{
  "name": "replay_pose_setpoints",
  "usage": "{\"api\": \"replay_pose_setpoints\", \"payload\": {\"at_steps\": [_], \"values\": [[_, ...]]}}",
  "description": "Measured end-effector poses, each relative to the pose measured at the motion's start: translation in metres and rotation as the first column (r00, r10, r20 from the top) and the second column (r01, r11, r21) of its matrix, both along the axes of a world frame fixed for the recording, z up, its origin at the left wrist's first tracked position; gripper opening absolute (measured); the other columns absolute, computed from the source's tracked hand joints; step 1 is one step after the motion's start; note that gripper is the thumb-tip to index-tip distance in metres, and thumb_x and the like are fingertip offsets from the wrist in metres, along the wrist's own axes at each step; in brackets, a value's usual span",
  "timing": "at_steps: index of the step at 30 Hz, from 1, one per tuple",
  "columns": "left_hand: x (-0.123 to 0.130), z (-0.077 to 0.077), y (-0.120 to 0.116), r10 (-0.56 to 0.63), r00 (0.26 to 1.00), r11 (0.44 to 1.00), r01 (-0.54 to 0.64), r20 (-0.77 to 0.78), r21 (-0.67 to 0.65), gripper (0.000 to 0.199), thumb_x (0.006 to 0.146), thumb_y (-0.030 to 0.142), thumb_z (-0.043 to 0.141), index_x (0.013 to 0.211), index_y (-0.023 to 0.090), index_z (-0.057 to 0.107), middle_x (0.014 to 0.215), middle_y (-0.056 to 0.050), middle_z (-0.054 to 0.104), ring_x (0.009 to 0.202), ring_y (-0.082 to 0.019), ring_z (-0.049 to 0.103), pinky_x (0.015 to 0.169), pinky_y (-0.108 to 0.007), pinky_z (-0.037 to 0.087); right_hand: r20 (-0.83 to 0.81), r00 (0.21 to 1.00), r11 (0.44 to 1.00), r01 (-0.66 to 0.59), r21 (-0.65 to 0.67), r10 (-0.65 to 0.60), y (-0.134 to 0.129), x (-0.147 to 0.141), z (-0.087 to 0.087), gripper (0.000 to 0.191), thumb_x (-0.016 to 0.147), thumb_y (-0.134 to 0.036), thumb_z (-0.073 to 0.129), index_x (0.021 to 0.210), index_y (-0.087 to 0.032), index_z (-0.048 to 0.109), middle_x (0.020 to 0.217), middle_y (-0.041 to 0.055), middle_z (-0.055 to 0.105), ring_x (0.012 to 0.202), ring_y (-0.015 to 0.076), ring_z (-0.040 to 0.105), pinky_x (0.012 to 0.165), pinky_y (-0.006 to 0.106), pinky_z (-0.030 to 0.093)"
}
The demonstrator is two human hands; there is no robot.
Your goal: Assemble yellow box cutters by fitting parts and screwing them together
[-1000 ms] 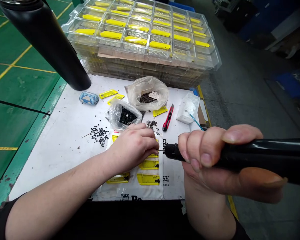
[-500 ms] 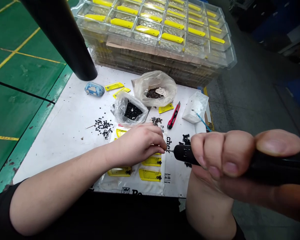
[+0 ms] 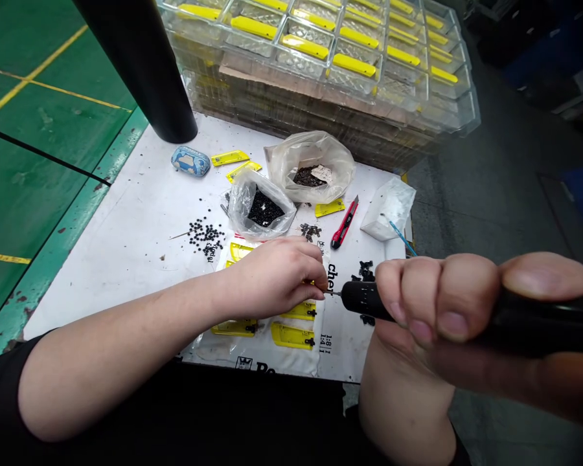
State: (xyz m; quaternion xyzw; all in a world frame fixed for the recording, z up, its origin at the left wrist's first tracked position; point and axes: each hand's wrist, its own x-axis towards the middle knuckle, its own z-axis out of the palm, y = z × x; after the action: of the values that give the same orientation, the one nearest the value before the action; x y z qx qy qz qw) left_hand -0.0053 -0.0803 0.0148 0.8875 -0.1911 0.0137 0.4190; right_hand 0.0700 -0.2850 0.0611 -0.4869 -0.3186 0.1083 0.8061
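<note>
We see the right hand (image 3: 440, 301) wrapped around a black cylindrical screwdriver (image 3: 364, 299), thin metal bit (image 3: 335, 294) toward nine o'clock, left hand (image 3: 289, 275) fingers bunched there, pinching what we cannot tell, flat yellow plastic pieces (image 3: 294, 335) at its six o'clock on white printed plastic sheeting (image 3: 296, 364).

On the desk (image 3: 121, 200), reckoned from the left hand (image 3: 284, 275): cutter (image 3: 344, 223) at two o'clock, stacked trays (image 3: 296, 120) at twelve, bottle (image 3: 150, 77) at eleven, scattered bits (image 3: 205, 237) at ten.
</note>
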Motion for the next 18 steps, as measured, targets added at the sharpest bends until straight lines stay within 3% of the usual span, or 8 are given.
{"api": "replay_pose_setpoints", "payload": {"at_steps": [4,9,13,18], "values": [[0.001,0.002,0.005,0.016,1.000,0.973,-0.010,-0.020,0.233,0.024,0.095,0.038,0.087,0.111,0.021,0.083,0.106,-0.004,0.076,0.100,-0.022,0.067,0.090,-0.036,0.048,0.036,0.999,0.988,-0.035,0.147,0.030,0.024,-0.001,-0.007,0.026,0.090,-0.042,0.086,0.103,-0.019,0.081,0.059,-0.0064,0.059,0.037,0.0084,0.045,0.037,0.026,0.042],[0.001,0.011,0.011,0.020,0.998,0.864,0.012,-0.058,0.503,0.015,0.089,0.036,0.092,0.091,0.024,0.083,0.099,-0.003,0.075,0.102,-0.026,0.065,0.081,-0.039,0.037,-0.020,0.997,0.997,-0.075,0.010,0.075,0.036,-0.001,-0.019,0.028,0.084,-0.038,0.091,0.101,-0.019,0.081,0.060,-0.0052,0.063,0.041,0.0108,0.052,0.041,0.028,0.046],[0.000,0.010,0.009,0.017,0.998,0.823,0.018,-0.057,0.568,0.012,0.093,0.034,0.087,0.089,0.023,0.083,0.099,-0.004,0.077,0.100,-0.026,0.065,0.079,-0.041,0.033,-0.042,0.995,0.995,-0.090,-0.045,0.088,0.035,-0.001,-0.021,0.028,0.082,-0.039,0.092,0.101,-0.021,0.082,0.060,-0.0059,0.063,0.041,0.0108,0.051,0.041,0.028,0.045],[-0.001,0.004,0.005,0.018,1.000,0.822,-0.009,-0.010,0.569,0.013,0.093,0.035,0.088,0.092,0.024,0.083,0.098,-0.005,0.077,0.098,-0.026,0.066,0.078,-0.041,0.031,-0.035,0.996,0.993,-0.088,-0.074,0.086,0.037,0.000,-0.023,0.029,0.080,-0.040,0.095,0.098,-0.022,0.082,0.059,-0.0061,0.062,0.039,0.0104,0.049,0.041,0.028,0.044]]}}
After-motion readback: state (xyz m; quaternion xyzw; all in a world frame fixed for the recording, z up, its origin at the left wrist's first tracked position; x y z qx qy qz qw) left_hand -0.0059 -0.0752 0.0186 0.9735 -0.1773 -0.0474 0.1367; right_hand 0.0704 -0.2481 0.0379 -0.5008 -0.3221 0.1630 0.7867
